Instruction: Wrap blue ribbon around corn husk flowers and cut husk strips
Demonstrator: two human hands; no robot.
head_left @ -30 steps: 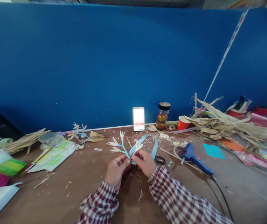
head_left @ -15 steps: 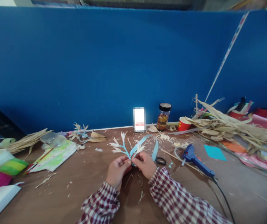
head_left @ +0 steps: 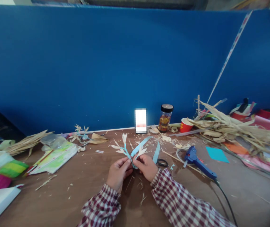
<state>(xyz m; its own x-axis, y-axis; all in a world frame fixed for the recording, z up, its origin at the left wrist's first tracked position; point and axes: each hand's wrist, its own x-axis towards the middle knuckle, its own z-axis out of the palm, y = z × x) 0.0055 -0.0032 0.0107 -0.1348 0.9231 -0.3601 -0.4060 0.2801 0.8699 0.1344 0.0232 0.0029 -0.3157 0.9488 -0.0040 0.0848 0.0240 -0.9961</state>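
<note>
My left hand [head_left: 118, 172] and my right hand [head_left: 147, 166] meet over the brown table [head_left: 83, 192], both pinching the base of a small craft sprig [head_left: 128, 150]. The sprig has a light blue wrapped stem with pale husk flowers fanning up and left. A light blue ribbon strip [head_left: 156, 152] trails from it to the right. Both wrists wear red and white checked sleeves. Black scissors [head_left: 162, 162] lie just right of my right hand.
A blue glue gun [head_left: 197, 163] with a black cord lies to the right. A pile of dried husks [head_left: 231, 129], a red paper cup [head_left: 185, 125] and a black-lidded jar [head_left: 165, 118] stand at the back. Another finished sprig [head_left: 81, 132], paper sheets [head_left: 53, 157] and tape rolls [head_left: 0, 162] lie left.
The sprig has turned slightly between my fingers, its flowers now standing a little more upright. Both hands stay in the same spot.
</note>
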